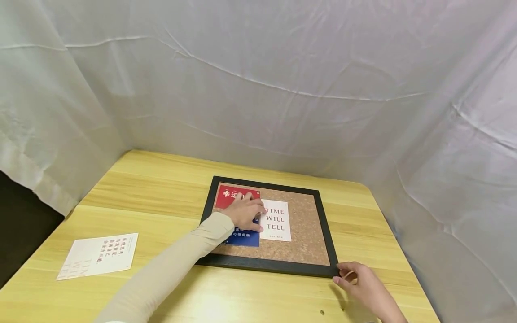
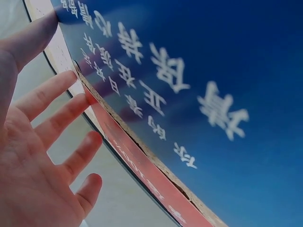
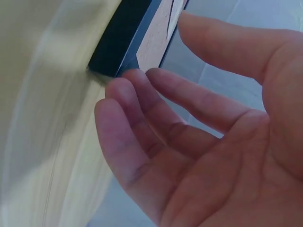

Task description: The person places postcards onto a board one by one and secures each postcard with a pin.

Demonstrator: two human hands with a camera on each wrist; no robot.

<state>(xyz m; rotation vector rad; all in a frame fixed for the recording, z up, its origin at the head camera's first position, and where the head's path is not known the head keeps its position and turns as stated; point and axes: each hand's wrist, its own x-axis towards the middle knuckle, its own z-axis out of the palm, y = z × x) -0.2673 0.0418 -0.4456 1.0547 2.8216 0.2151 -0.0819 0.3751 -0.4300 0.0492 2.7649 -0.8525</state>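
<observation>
1. beneath the left hand [image 1: 244, 214], its fingers spread, lie a red card [image 1: 228, 199] and a blue card [image 1: 244, 240], with a white card [image 1: 278, 224] at its fingertips; the touch probably lines up their edges
2. between both hands lies the cork board [image 1: 304, 220]; the right hand [image 1: 363, 283], loosely bent and pinching nothing, is at its black frame's [image 1: 266, 264] near corner, probably for steadiness
3. well left of both, a loose card [image 1: 97, 258] lies on the table [image 1: 161, 188], likely parked clear of the board
</observation>
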